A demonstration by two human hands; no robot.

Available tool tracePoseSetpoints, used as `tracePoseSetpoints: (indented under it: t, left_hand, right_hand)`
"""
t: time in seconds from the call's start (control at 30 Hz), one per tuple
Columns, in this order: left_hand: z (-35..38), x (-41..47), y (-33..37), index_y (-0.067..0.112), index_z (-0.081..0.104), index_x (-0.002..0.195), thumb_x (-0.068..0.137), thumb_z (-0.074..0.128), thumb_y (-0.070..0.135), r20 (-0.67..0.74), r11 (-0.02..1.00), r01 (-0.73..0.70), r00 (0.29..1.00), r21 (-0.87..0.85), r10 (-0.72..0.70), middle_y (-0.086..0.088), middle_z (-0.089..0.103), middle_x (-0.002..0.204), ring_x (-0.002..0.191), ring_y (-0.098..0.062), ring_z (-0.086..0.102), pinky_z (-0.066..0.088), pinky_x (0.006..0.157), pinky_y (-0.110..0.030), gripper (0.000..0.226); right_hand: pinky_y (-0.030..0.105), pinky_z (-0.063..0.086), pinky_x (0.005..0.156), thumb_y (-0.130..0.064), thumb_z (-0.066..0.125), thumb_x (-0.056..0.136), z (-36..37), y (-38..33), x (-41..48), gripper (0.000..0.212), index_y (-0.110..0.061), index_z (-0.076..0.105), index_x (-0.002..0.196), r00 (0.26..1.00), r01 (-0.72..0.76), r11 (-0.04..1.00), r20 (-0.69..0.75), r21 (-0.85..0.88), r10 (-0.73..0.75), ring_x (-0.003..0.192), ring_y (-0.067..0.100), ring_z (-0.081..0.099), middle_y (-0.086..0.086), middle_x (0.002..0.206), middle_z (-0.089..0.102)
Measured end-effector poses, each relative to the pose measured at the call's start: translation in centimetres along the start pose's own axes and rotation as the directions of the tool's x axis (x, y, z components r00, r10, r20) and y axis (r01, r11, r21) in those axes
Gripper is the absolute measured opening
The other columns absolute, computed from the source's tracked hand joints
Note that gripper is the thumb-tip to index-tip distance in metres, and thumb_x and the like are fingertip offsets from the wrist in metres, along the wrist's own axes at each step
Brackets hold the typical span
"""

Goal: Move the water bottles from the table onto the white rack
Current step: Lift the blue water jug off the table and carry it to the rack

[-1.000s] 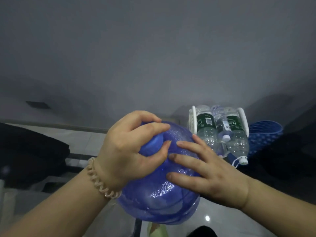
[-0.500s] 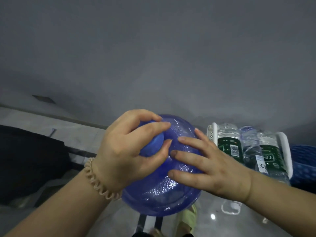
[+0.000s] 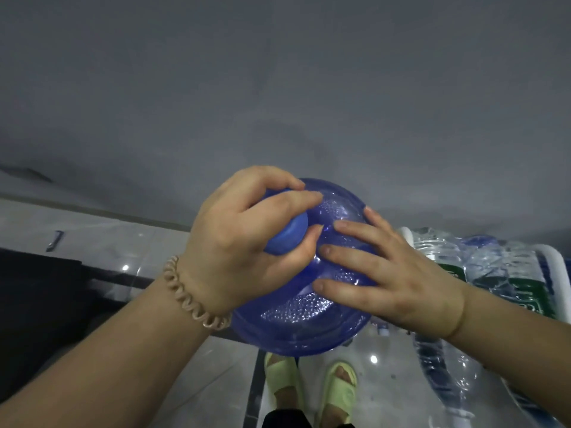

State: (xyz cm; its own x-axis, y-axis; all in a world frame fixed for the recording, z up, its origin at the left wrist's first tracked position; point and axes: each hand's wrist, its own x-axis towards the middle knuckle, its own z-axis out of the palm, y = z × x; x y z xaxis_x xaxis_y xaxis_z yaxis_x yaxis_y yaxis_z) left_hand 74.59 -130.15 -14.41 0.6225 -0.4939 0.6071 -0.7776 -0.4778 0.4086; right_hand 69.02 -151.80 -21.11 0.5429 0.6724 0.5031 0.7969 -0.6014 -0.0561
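I carry a large blue translucent water jug (image 3: pixel 304 322) in mid-air above the floor, seen from the top. My left hand (image 3: pixel 244 242) is wrapped around its blue cap and neck. Flat on the jug's shoulder lies my right hand (image 3: pixel 386 270), fingers spread against the plastic. Right of the jug stands the white rack (image 3: pixel 556 267), holding several clear bottles (image 3: pixel 494 273) with green labels that lie on their sides. More clear bottles (image 3: pixel 445 375) show on a lower tier.
A grey wall fills the upper half. Shiny light floor tiles (image 3: pixel 200 381) lie below, with my feet in pale green slippers (image 3: pixel 309 384) under the jug. A dark object (image 3: pixel 37 298) sits at the left.
The view has swung right and down: the rack with bottles slid to the frame's right edge and my feet came into sight. Both hands keep the same hold on the jug.
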Motion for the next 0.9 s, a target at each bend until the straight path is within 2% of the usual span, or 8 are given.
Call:
tracePoseSetpoints:
  t: [0.2, 0.47, 0.77, 0.9]
  left_hand:
    - [1.4, 0.2, -3.2, 0.004, 0.072, 0.093, 0.073, 0.077, 0.015, 0.016, 1.000, 0.020, 1.000, -0.023, -0.019, -0.013, 0.064, 0.093, 0.083, -0.020, 0.060, 0.051, 0.073, -0.033, 0.024]
    - [4.0, -1.1, -6.0, 0.004, 0.071, 0.094, 0.073, 0.077, 0.016, 0.060, 0.998, 0.051, 0.997, -0.026, -0.049, -0.014, 0.063, 0.096, 0.084, -0.021, 0.062, 0.052, 0.074, -0.035, 0.025]
    - [7.0, -2.2, -7.2, 0.005, 0.072, 0.092, 0.075, 0.077, 0.016, 0.082, 0.997, 0.080, 0.993, 0.005, -0.080, -0.014, 0.064, 0.095, 0.084, -0.019, 0.060, 0.050, 0.077, -0.028, 0.022]
    - [8.1, -2.0, -7.1, 0.004, 0.071, 0.096, 0.078, 0.075, 0.017, 0.120, 0.998, 0.065, 0.990, 0.025, -0.068, -0.015, 0.064, 0.097, 0.085, -0.023, 0.061, 0.051, 0.077, -0.032, 0.023]
  right_hand:
    - [0.059, 0.030, 0.106, -0.020, 0.057, 0.096, 2.8, 1.7, 0.4, 0.029, -0.025, 0.050, 0.124, 1.000, -0.019, 0.999, 0.018, -0.027, 0.019, 0.130, 0.035, 0.038, 0.005, 0.133, 0.043]
    - [0.060, 0.030, 0.106, -0.022, 0.056, 0.097, 6.4, 3.0, -0.6, 0.031, -0.023, 0.048, 0.126, 0.999, -0.032, 0.999, 0.040, 0.014, 0.031, 0.129, 0.037, 0.037, 0.006, 0.134, 0.041]
    - [0.062, 0.028, 0.106, -0.017, 0.056, 0.096, 9.5, 4.3, -2.8, 0.032, -0.022, 0.047, 0.126, 0.997, -0.065, 0.997, 0.041, 0.050, 0.063, 0.130, 0.038, 0.036, 0.007, 0.135, 0.040]
    - [0.065, 0.029, 0.103, -0.015, 0.054, 0.097, 9.9, 5.1, -3.7, 0.029, -0.021, 0.047, 0.125, 0.996, -0.082, 0.994, 0.034, 0.077, 0.080, 0.129, 0.038, 0.035, 0.007, 0.133, 0.040]
